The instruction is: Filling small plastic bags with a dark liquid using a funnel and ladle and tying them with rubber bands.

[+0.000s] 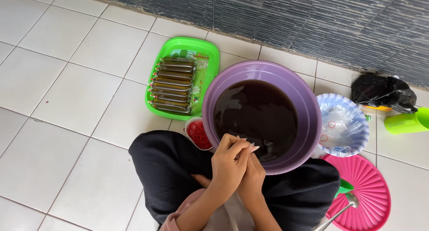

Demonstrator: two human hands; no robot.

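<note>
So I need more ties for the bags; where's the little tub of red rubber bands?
In the head view, the small tub of red rubber bands sits on the floor left of centre, between the green tray of filled bags and the purple basin, beside the person's knee.

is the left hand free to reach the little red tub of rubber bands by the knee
Probably yes: the red tub sits uncovered on the tiles just left of the left hand, nothing between them, though both hands are pressed together over the purple basin rim.
</note>
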